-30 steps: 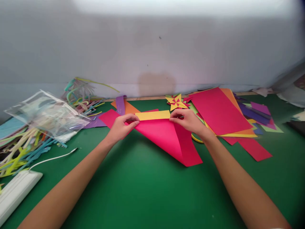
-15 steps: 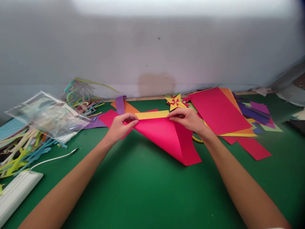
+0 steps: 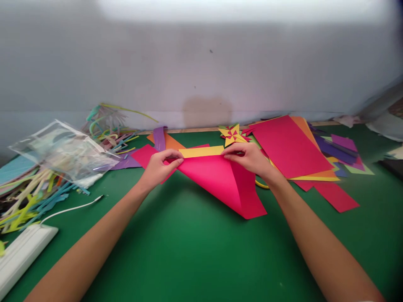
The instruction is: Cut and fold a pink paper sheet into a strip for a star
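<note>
Currently, the left hand (image 3: 160,168) pinches the red sheet (image 3: 212,178) between thumb and fingers at its far left end; the yellow strip (image 3: 201,152) along the sheet's far edge runs crosswise between both hands, neither nearer, and the sheet curls from it toward the person over the green table (image 3: 189,256); the right hand (image 3: 247,156) pinches the right end likewise. Compared with a second ago, both grips look practically unchanged.

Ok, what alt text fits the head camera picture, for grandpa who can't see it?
A person's left hand and right hand hold a curled red paper sheet with a yellow band along its top edge, over a green table. Behind is a yellow-and-red paper star; colourful strips lie left, stacked paper right.
</note>
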Motion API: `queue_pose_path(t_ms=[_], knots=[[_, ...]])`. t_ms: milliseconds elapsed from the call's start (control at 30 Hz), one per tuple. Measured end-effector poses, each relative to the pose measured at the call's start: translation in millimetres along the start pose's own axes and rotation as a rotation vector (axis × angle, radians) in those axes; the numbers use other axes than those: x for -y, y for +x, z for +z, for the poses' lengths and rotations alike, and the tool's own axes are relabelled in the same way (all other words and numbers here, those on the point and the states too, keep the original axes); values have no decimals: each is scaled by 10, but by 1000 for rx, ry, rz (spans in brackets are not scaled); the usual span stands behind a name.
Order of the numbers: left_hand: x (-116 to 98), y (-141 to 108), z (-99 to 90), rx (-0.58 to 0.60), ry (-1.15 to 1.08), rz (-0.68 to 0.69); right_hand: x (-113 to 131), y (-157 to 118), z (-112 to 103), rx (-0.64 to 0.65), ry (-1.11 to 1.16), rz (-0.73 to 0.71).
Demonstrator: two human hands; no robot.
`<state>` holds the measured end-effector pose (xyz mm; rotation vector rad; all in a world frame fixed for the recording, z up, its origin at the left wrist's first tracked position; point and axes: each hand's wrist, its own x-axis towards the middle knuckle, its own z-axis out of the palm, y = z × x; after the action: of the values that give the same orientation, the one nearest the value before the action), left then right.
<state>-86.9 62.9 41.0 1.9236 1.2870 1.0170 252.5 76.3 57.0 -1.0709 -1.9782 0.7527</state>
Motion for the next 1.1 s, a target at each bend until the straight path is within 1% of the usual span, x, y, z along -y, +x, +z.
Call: queue_pose_path(t_ms=[300, 667, 1100], knots=[[-13, -10, -2, -1, -6, 0, 38, 0, -6, -7, 22, 15], [9, 5, -11, -10, -17, -1, 7, 13, 1, -10, -11, -15], [-26, -6, 3, 0, -4, 2, 22, 11, -5, 8, -62, -16]])
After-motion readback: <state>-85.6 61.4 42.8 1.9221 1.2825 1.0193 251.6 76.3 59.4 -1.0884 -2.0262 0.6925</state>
